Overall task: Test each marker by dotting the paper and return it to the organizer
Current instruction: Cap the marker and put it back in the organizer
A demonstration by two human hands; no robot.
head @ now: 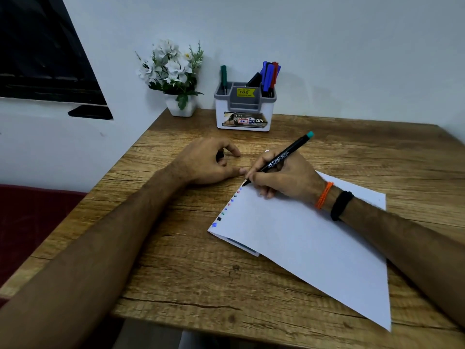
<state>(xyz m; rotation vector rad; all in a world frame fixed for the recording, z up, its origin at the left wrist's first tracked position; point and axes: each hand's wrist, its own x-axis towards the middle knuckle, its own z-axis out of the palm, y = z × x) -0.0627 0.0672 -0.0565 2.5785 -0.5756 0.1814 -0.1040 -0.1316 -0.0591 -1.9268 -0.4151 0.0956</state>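
My right hand (284, 177) grips a black marker (279, 157) with a teal end, its tip touching the near-left edge of the white paper (302, 235). A row of several coloured dots (227, 205) runs along that edge. My left hand (203, 161) rests on the table beside the paper, fingers curled around a small dark object that looks like a cap (219, 155). The white and grey organizer (242, 107) stands at the back, with a green marker (223, 76) in its left slot and several blue, red and black markers (269, 74) in its right slot.
A white pot of artificial flowers (173, 71) stands left of the organizer, against the wall. The wooden table (191, 260) ends close on the left, with a dark red seat (30, 217) below. A second sheet peeks from under the paper's near corner.
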